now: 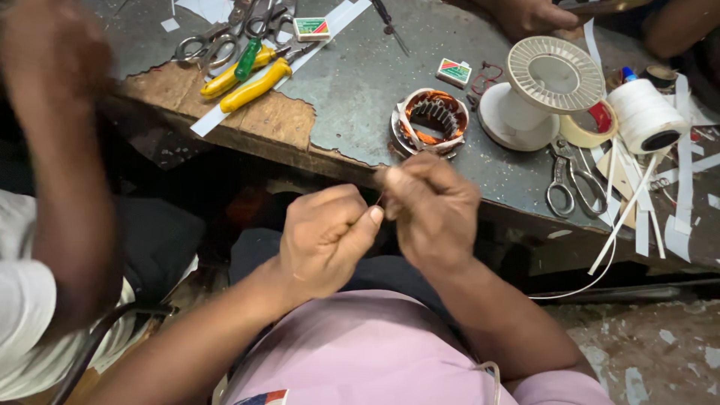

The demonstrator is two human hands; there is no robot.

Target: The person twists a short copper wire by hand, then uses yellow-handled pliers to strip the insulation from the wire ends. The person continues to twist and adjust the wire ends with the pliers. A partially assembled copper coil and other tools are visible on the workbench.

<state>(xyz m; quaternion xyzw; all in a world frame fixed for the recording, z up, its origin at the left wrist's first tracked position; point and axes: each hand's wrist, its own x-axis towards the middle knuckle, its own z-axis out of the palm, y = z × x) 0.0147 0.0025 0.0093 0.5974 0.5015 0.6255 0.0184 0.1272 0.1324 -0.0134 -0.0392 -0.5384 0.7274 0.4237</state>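
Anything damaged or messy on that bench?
Yes. The table's grey top sheet is torn with a ragged edge, exposing bare wood at the front edge. White paper strips lie scattered at the right, some hanging over the edge.

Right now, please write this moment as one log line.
left hand: pinching thin wire | right hand: pinching same wire | stator: on bench, untouched | scissors: right of stator
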